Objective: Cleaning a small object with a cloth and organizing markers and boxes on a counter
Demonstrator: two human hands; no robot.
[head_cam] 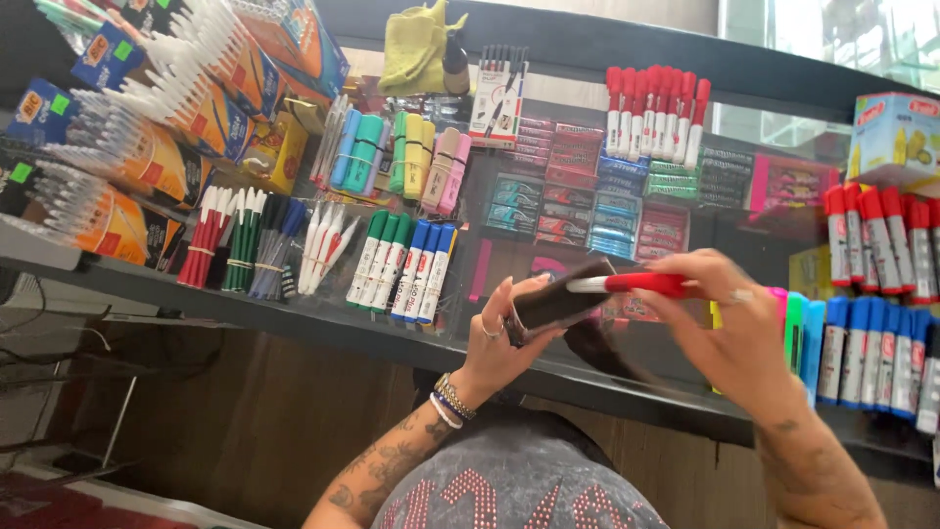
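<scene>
My left hand (499,338) grips a dark flat cloth or pad (560,297) near the middle of the view. Against that dark cloth lies a red-capped marker (627,284), held by my right hand (729,323). Both hands hover over the front edge of a glass counter (294,318) packed with stationery. Bracelets circle my left wrist, and each hand wears a ring.
Bundles of markers with green and blue caps (406,260) lie on the counter. Boxes of pens (147,118) fill the left side. Red markers (656,113) stand at the back, more red and blue ones (876,294) on the right. A yellow cloth (416,49) sits behind.
</scene>
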